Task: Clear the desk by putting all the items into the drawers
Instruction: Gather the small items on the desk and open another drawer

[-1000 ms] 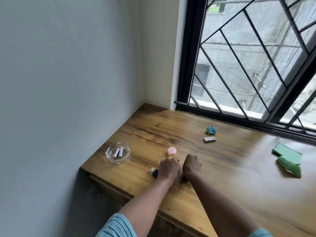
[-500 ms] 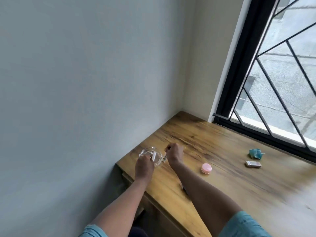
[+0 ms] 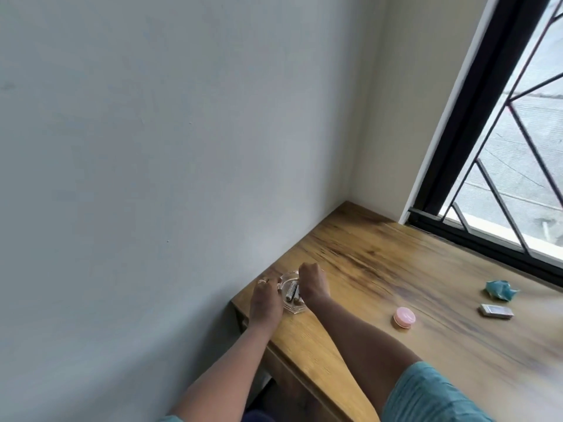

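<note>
A clear glass ashtray with two grey batteries in it sits at the near left corner of the wooden desk, close to the wall. My left hand curls round its left rim. My right hand curls over its right rim. The ashtray rests on the desk between both hands. A small pink round jar lies to the right of my right forearm. Farther right are a crumpled teal wrapper and a small flat box.
A plain grey wall runs along the desk's left side and meets a black-framed window with a metal grille at the back right. The desk's front edge drops off below my forearms, with dark space under it.
Both hands have moved from the middle of the desk left to the ashtray and closed round its rim. The view has swung left, so the green packets are out of sight.
</note>
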